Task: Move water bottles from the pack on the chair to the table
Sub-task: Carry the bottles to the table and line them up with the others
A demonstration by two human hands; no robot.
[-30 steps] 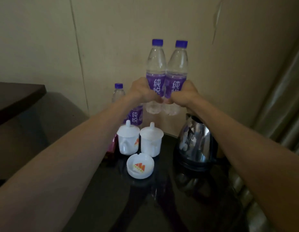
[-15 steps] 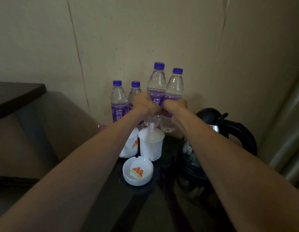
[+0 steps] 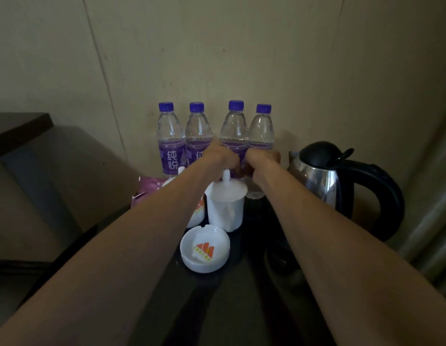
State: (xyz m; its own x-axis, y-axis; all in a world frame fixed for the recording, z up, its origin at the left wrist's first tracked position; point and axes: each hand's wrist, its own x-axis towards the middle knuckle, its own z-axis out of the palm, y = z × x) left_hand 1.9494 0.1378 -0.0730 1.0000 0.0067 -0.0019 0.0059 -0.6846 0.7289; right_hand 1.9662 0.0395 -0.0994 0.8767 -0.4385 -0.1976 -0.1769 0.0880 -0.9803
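Observation:
Several clear water bottles with purple caps and purple labels stand in a row against the wall at the back of the dark table [image 3: 241,308]. My left hand [image 3: 223,156] is wrapped around the label of the third bottle [image 3: 234,131]. My right hand [image 3: 263,159] grips the fourth bottle [image 3: 261,132] beside it. Both held bottles are upright, level with the two free bottles [image 3: 170,136] [image 3: 197,136] on the left. Their bases are hidden behind my hands and a cup. The pack and chair are out of sight.
Two white lidded cups [image 3: 225,208] and a white ashtray [image 3: 204,248] sit in front of the bottles. A steel kettle with a black handle [image 3: 341,188] stands at the right. A purple packet [image 3: 148,188] lies at the left table edge. An armchair [image 3: 54,183] stands left.
Both hands have lowered the two bottles from high in front of the wall down to the table, into line with the two standing bottles. The view has tilted and come closer.

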